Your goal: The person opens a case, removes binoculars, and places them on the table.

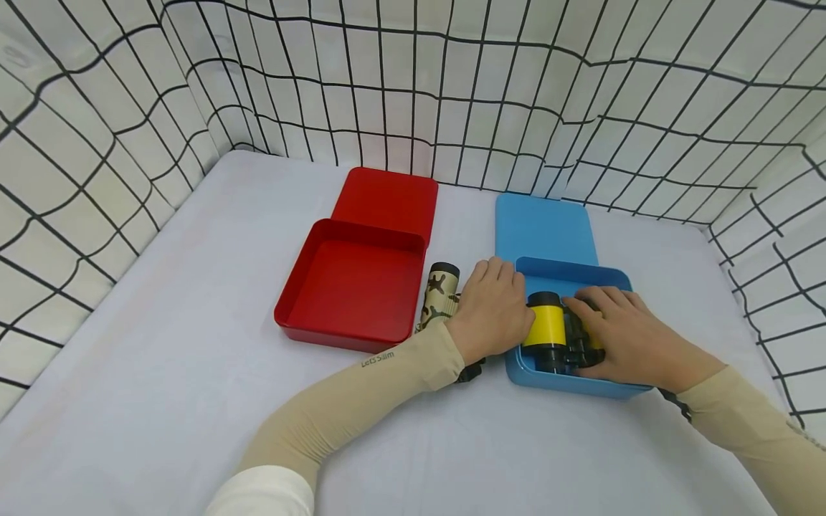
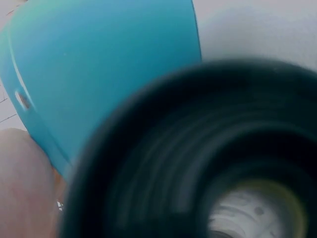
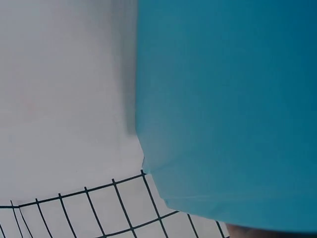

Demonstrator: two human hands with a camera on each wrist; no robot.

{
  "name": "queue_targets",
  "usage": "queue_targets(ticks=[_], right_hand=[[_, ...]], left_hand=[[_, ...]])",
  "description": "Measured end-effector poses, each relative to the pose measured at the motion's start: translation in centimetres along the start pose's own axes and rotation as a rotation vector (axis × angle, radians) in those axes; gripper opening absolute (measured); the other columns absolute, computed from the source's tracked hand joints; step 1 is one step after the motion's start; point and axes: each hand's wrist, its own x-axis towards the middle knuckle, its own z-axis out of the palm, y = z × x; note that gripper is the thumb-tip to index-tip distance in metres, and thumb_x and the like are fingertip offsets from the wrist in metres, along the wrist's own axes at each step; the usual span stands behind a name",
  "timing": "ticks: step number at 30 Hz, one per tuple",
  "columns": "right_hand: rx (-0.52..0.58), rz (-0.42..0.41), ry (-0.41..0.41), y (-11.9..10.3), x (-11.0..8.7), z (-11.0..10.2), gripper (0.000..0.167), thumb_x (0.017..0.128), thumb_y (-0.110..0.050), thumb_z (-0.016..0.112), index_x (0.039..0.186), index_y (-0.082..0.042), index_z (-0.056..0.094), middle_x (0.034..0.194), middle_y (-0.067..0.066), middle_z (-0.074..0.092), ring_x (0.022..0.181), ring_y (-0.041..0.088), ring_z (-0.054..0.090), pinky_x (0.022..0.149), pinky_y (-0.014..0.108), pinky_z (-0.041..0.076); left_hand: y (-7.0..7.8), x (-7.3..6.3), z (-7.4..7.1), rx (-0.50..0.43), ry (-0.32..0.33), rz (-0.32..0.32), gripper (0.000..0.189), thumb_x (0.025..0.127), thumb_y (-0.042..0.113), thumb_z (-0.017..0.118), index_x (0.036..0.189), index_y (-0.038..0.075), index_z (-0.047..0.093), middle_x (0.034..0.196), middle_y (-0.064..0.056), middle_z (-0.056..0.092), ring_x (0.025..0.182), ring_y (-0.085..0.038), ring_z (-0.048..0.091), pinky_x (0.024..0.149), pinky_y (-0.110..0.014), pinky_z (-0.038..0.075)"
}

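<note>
A pair of yellow-and-black binoculars lies inside the blue box. My right hand grips its right barrel, thumb over the top. My left hand is at the box's left wall, with curled fingers holding the rim; its fingertips are hidden in the head view. Beneath and left of that hand, camouflage binoculars lie on the table, partly covered by the wrist. A dark round lens barrel fills much of the left wrist view, in front of the blue box. In the right wrist view, the box's blue outer side shows.
Left of the camouflage binoculars stands an open red box with its lid folded back behind it. The blue lid lies flat behind the blue box. A black wire grid rises around the white table.
</note>
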Motion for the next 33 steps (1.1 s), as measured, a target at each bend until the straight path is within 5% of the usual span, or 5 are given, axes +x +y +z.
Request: queue_targets(ticks=[16,26,33], right_hand=[[-0.064,-0.095,0.106,0.62,0.19,0.73,0.104,0.062,-0.066,0.089,0.140,-0.006,0.057,0.129,0.013,0.062,0.118,0.034,0.054,0.100,0.057,0.051],[-0.079,-0.098,0.073,0.48,0.43,0.53,0.101,0.060,-0.063,0.092,0.136,-0.006,0.059,0.127,0.013,0.062,0.115,0.034,0.054,0.096,0.053,0.054],[-0.096,-0.108,0.089,0.40,0.54,0.54,0.098,0.059,-0.062,0.092,0.133,-0.007,0.059,0.123,0.013,0.062,0.110,0.033,0.055,0.092,0.051,0.056]], left_hand=[[-0.05,-0.16,0.51,0.000,0.087,0.008,0.030,0.102,0.035,0.048,0.092,0.011,0.062,0.083,-0.002,0.052,0.088,-0.020,0.048,0.077,-0.031,0.034],[0.00,-0.16,0.42,-0.026,0.025,0.007,0.030,0.104,0.035,0.046,0.098,0.010,0.061,0.087,-0.002,0.050,0.090,-0.020,0.046,0.080,-0.032,0.035],[-0.03,-0.27,0.66,-0.011,0.077,0.004,0.028,0.103,0.035,0.047,0.094,0.011,0.061,0.084,-0.002,0.050,0.087,-0.019,0.046,0.076,-0.031,0.031]])
